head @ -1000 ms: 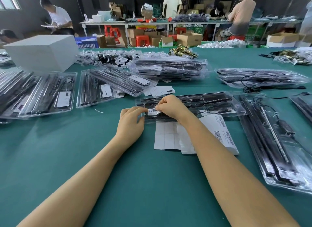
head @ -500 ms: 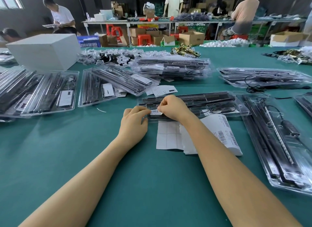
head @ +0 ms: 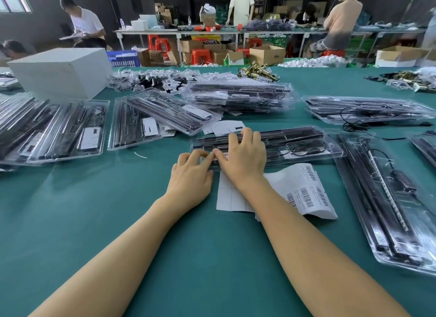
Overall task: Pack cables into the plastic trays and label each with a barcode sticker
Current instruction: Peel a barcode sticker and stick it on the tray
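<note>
Head view, and the right hand (head: 243, 156) has opened up since a second ago: back then its fingers were bunched in a fist-like pinch on the barcode sticker (head: 226, 154), now they spread forward and lie flat across the clear plastic tray (head: 313, 149), pressing down on its lid. The sticker sits on the tray's near left end, right at the base of the right thumb, no longer lifted between fingertips but lying against the plastic. The left hand (head: 192, 175) stays put on the left, its fingers loosely curled with the tips touching the tray's near edge just beside the sticker; the two hands are together, nearly touching at thumb and forefinger. Whether the left fingertips actually pin the sticker's edge I cannot tell.

Inside the tray, beyond the right fingers, long black strips run lengthwise and a coiled black cable (head: 304, 148) lies to the right of the hand, same as before. Under the right wrist, the white sticker sheet (head: 232, 196) rests on the green table (head: 118, 210), with a curled strip of printed barcode labels (head: 309, 194) to the right of the forearm, unmoved. Off to the left of the left hand lie more labelled trays (head: 134, 125), and a long tray (head: 387, 198) stretches along to the right of the right arm
</note>
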The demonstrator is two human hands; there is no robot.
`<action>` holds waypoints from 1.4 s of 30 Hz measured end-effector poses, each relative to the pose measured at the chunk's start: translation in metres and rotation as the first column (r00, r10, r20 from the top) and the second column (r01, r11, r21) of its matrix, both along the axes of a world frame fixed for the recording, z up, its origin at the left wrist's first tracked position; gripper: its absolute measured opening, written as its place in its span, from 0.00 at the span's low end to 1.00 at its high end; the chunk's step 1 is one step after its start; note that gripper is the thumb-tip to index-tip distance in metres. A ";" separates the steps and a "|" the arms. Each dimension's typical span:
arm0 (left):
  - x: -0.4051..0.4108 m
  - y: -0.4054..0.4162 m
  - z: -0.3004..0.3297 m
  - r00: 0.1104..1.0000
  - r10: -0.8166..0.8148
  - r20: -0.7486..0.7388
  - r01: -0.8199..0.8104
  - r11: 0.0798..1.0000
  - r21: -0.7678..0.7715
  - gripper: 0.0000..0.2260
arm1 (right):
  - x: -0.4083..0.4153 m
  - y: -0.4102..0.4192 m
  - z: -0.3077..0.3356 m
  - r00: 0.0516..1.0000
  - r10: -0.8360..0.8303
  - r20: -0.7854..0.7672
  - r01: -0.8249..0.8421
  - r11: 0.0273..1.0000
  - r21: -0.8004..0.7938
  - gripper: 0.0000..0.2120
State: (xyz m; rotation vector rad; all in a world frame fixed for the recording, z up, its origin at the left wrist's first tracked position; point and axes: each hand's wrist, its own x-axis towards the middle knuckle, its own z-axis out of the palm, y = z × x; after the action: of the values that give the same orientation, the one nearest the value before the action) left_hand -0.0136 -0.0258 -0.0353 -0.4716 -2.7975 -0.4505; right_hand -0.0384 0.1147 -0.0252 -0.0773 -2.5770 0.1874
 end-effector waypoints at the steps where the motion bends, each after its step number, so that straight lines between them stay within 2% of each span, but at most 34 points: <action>1: 0.000 0.001 0.000 1.000 0.003 0.023 -0.002 1.000 -0.020 0.21 | 0.000 -0.001 0.000 1.000 -0.001 0.016 0.000 1.000 0.019 0.27; 5: 0.000 0.003 -0.002 0.989 -0.010 0.147 0.023 0.996 -0.090 0.28 | -0.005 0.009 -0.005 0.972 -0.040 0.232 0.075 0.987 -0.145 0.33; 8: 0.000 0.002 -0.001 0.976 -0.009 0.217 0.034 0.993 -0.112 0.30 | -0.007 0.016 -0.009 0.950 -0.058 0.306 0.125 0.971 -0.205 0.35; 13: 0.002 0.002 -0.001 0.970 0.003 0.242 0.029 0.991 -0.128 0.30 | -0.007 0.017 -0.007 0.945 -0.054 0.322 0.135 0.962 -0.236 0.28; 19: 0.001 0.003 -0.002 0.975 0.016 0.220 0.017 0.989 -0.148 0.29 | -0.003 0.020 -0.003 0.964 -0.070 0.256 0.116 0.979 -0.169 0.20; 21: 0.001 0.003 -0.003 0.977 0.017 0.214 0.016 0.989 -0.149 0.29 | -0.002 0.030 0.003 0.966 -0.028 0.258 0.073 0.983 -0.166 0.18; 23: 0.001 0.002 -0.002 0.979 0.011 0.205 0.020 0.989 -0.145 0.29 | -0.003 0.043 0.015 0.947 0.056 0.317 0.018 0.973 -0.228 0.17; 25: 0.001 0.002 -0.002 0.980 0.005 0.199 0.021 0.992 -0.126 0.28 | -0.003 0.059 0.033 0.941 0.150 0.302 -0.023 0.923 -0.385 0.13; 26: 0.001 0.002 -0.002 0.980 0.011 0.200 0.012 0.994 -0.110 0.28 | -0.003 0.069 0.043 0.943 0.184 0.277 -0.048 0.900 -0.434 0.12; 27: 0.001 0.002 -0.002 0.979 0.025 0.205 -0.007 0.996 -0.090 0.27 | -0.001 0.078 0.052 0.933 0.206 0.293 -0.071 0.908 -0.414 0.14; 28: 0.000 0.002 -0.002 0.975 0.046 0.217 -0.031 0.997 -0.071 0.26 | 0.001 0.086 0.058 0.902 0.201 0.383 -0.074 0.944 -0.321 0.20; 30: 0.000 0.001 -0.001 0.965 0.078 0.252 -0.073 0.997 -0.032 0.24 | 0.007 0.094 0.065 0.780 0.090 0.619 -0.060 0.996 -0.070 0.36; 31: 0.000 0.000 0.000 0.961 0.084 0.265 -0.083 0.996 -0.016 0.23 | 0.010 0.093 0.067 0.733 0.041 0.679 -0.044 0.999 -0.013 0.41; 33: 0.000 -0.001 0.000 0.960 0.080 0.267 -0.084 0.996 0.002 0.23 | 0.014 0.088 0.062 0.717 0.019 0.697 -0.022 1.000 -0.006 0.47; 36: -0.002 -0.004 0.001 0.970 0.056 0.237 -0.073 0.995 0.066 0.22 | 0.015 0.079 0.045 0.750 0.039 0.660 -0.027 0.999 -0.028 0.47; 39: -0.006 -0.009 0.002 0.982 -0.018 0.190 -0.036 0.960 0.276 0.20 | 0.013 0.070 0.032 0.810 -0.005 0.586 -0.002 1.000 0.011 0.42; 40: -0.005 -0.010 0.004 0.977 -0.037 0.209 -0.048 0.921 0.387 0.19 | 0.013 0.067 0.029 0.825 -0.024 0.565 0.008 0.999 0.032 0.40; 42: -0.003 -0.014 0.011 0.957 -0.080 0.279 -0.113 0.783 0.612 0.18 | 0.013 0.064 0.025 0.845 -0.048 0.532 0.019 0.998 0.060 0.38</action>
State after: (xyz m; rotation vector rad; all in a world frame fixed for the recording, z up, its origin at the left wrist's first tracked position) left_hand -0.0170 -0.0396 -0.0246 -0.2346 -2.6678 -1.4886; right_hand -0.0253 0.1790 -0.0005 -0.1780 -3.1356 0.0912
